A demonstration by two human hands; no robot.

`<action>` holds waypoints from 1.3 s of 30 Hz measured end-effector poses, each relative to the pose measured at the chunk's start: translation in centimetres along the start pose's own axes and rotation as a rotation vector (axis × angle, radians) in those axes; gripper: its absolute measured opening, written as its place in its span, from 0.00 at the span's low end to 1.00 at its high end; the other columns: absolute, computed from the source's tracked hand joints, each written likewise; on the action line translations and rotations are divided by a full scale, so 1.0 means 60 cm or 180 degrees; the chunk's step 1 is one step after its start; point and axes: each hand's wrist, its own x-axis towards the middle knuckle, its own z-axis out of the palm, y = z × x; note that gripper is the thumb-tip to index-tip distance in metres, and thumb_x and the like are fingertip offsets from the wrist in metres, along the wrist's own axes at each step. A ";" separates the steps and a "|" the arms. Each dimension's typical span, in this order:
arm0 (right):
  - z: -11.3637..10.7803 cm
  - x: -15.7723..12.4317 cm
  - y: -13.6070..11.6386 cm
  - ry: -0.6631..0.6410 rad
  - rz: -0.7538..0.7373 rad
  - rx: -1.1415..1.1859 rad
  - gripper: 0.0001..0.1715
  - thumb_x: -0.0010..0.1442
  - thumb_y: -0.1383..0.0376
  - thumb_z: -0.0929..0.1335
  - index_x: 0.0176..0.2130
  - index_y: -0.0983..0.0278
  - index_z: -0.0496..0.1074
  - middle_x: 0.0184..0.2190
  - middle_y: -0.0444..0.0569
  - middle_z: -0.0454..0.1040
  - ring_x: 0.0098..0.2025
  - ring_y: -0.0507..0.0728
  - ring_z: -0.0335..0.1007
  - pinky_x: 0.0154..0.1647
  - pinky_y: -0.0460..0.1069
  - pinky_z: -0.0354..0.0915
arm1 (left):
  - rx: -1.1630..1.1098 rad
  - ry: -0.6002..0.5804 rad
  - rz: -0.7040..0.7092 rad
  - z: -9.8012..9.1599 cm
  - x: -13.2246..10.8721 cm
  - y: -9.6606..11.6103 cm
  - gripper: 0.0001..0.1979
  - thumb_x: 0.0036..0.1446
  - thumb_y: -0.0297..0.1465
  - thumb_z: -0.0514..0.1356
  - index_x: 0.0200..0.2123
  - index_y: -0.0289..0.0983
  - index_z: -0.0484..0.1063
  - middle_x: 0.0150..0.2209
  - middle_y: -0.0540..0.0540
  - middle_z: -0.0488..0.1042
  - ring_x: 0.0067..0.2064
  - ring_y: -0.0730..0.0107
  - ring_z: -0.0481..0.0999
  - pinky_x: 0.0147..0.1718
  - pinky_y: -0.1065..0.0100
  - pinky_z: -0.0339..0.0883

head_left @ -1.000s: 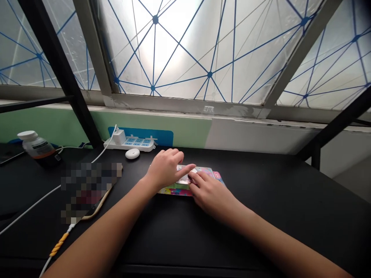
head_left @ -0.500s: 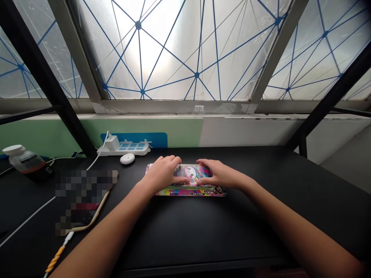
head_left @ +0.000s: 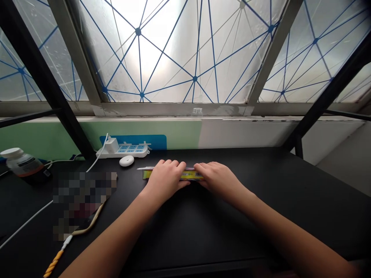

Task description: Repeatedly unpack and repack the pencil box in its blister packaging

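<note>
A colourful pencil box [head_left: 189, 175] is tipped up on its long side, so a narrow yellow edge faces me. My left hand [head_left: 165, 178] wraps over its left half, fingers on top and thumb along the near lower edge. On the right part, my right hand [head_left: 216, 175] grips in the same way, its thumb partly hidden beneath. The box's left end sticks out past my left hand, with a thin pale flap or card edge at its top. Its printed face is turned out of sight.
A white power strip [head_left: 123, 149] with a plug stands by the wall, a round white case [head_left: 126, 161] before it. Left are a white-capped bottle [head_left: 26, 166], a blurred-out object [head_left: 84, 200] and a cable with an orange sleeve [head_left: 53, 263]. Black desk frame bars [head_left: 46, 73] rise at both sides.
The box has turned from lying with its printed face up to standing on edge. My fingers have closed over its top, and my right hand's thumb has moved down to the near side.
</note>
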 end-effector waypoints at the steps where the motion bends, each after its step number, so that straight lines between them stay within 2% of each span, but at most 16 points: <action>1: 0.002 -0.001 -0.001 -0.0060 -0.0014 0.0093 0.12 0.59 0.71 0.70 0.44 0.62 0.69 0.39 0.50 0.79 0.39 0.61 0.75 0.39 0.52 0.65 | -0.0027 -0.0123 -0.0010 -0.002 0.000 0.002 0.16 0.57 0.43 0.67 0.40 0.38 0.72 0.36 0.44 0.77 0.39 0.54 0.76 0.37 0.58 0.66; 5: 0.016 -0.003 -0.006 -0.0083 -0.0220 0.0478 0.22 0.60 0.64 0.72 0.53 0.62 0.69 0.49 0.56 0.77 0.49 0.65 0.74 0.48 0.57 0.68 | -0.0269 -0.0292 0.0048 0.002 -0.004 0.006 0.19 0.54 0.46 0.68 0.42 0.38 0.74 0.39 0.42 0.78 0.42 0.51 0.77 0.37 0.58 0.67; 8: 0.034 0.001 -0.016 0.0036 -0.0387 0.0685 0.30 0.61 0.59 0.71 0.59 0.64 0.66 0.56 0.62 0.72 0.57 0.68 0.68 0.55 0.63 0.66 | -0.0552 -0.0215 0.0095 0.019 -0.009 -0.002 0.31 0.51 0.53 0.67 0.51 0.39 0.72 0.47 0.40 0.77 0.49 0.48 0.74 0.47 0.53 0.67; 11: 0.054 0.007 -0.026 0.0029 -0.0531 0.0875 0.39 0.63 0.57 0.70 0.68 0.62 0.57 0.67 0.64 0.60 0.68 0.69 0.55 0.63 0.67 0.59 | -0.0828 -0.0302 -0.0109 0.042 -0.012 -0.023 0.50 0.48 0.61 0.63 0.66 0.40 0.58 0.62 0.33 0.67 0.62 0.41 0.64 0.59 0.39 0.55; 14: 0.067 0.012 -0.029 -0.0193 -0.0524 0.0964 0.43 0.64 0.53 0.69 0.71 0.60 0.52 0.71 0.61 0.53 0.72 0.69 0.46 0.67 0.68 0.53 | -0.1057 -0.0720 -0.0348 0.060 -0.014 -0.044 0.57 0.46 0.66 0.58 0.71 0.42 0.46 0.69 0.31 0.56 0.69 0.39 0.54 0.62 0.32 0.42; 16: 0.068 0.012 -0.021 -0.0361 -0.0509 0.1022 0.45 0.63 0.50 0.69 0.71 0.60 0.52 0.71 0.61 0.51 0.72 0.69 0.45 0.68 0.67 0.51 | -0.1168 -0.0869 -0.0376 0.064 -0.014 -0.054 0.57 0.46 0.67 0.56 0.71 0.43 0.46 0.70 0.33 0.55 0.70 0.41 0.52 0.63 0.33 0.39; 20: 0.063 -0.010 0.019 -0.0598 -0.0360 0.1120 0.42 0.65 0.47 0.66 0.70 0.55 0.53 0.71 0.55 0.52 0.71 0.67 0.47 0.69 0.67 0.52 | -0.1226 -0.0948 -0.0288 0.061 -0.014 -0.061 0.56 0.45 0.67 0.56 0.71 0.44 0.47 0.70 0.36 0.55 0.70 0.43 0.52 0.65 0.35 0.37; 24: 0.061 -0.060 0.081 -0.0514 -0.0200 0.1113 0.38 0.65 0.48 0.66 0.69 0.49 0.54 0.70 0.49 0.55 0.70 0.66 0.51 0.68 0.67 0.54 | -0.1239 -0.0948 -0.0253 0.060 -0.013 -0.061 0.56 0.45 0.67 0.57 0.71 0.46 0.48 0.70 0.38 0.55 0.70 0.43 0.52 0.65 0.35 0.35; 28: 0.056 -0.089 0.118 -0.0445 -0.0097 0.0825 0.36 0.65 0.46 0.66 0.67 0.51 0.60 0.66 0.51 0.64 0.68 0.67 0.57 0.65 0.68 0.57 | -0.1399 -0.0965 -0.0186 0.056 -0.012 -0.062 0.57 0.44 0.68 0.56 0.71 0.47 0.48 0.70 0.39 0.55 0.70 0.43 0.51 0.66 0.36 0.33; 31: 0.050 -0.070 0.099 -0.0305 -0.0132 0.0653 0.37 0.64 0.44 0.66 0.66 0.57 0.64 0.65 0.56 0.65 0.67 0.69 0.58 0.63 0.69 0.59 | -0.1521 -0.0933 -0.0255 0.052 -0.011 -0.062 0.51 0.51 0.68 0.51 0.71 0.47 0.47 0.71 0.41 0.54 0.71 0.46 0.50 0.66 0.36 0.35; 33: 0.050 -0.044 0.067 -0.0268 -0.0258 0.0704 0.40 0.64 0.45 0.66 0.68 0.59 0.59 0.68 0.58 0.58 0.69 0.69 0.54 0.63 0.68 0.59 | -0.1568 -0.0882 -0.0323 0.052 -0.010 -0.063 0.46 0.58 0.64 0.46 0.71 0.46 0.46 0.71 0.41 0.53 0.71 0.49 0.50 0.66 0.37 0.37; 36: 0.058 -0.007 0.019 -0.0322 -0.0552 0.0896 0.44 0.66 0.47 0.65 0.72 0.55 0.47 0.72 0.56 0.49 0.72 0.68 0.45 0.66 0.68 0.57 | -0.1536 -0.0858 -0.0458 0.058 -0.008 -0.067 0.39 0.65 0.59 0.39 0.72 0.45 0.43 0.72 0.41 0.51 0.72 0.51 0.49 0.66 0.40 0.39; 39: 0.073 -0.002 0.013 -0.0269 -0.0635 0.0903 0.40 0.68 0.51 0.65 0.72 0.53 0.47 0.71 0.54 0.51 0.72 0.67 0.45 0.67 0.68 0.55 | -0.1374 -0.0945 -0.0620 0.066 -0.005 -0.076 0.40 0.66 0.58 0.38 0.72 0.43 0.43 0.72 0.40 0.49 0.72 0.49 0.46 0.66 0.40 0.37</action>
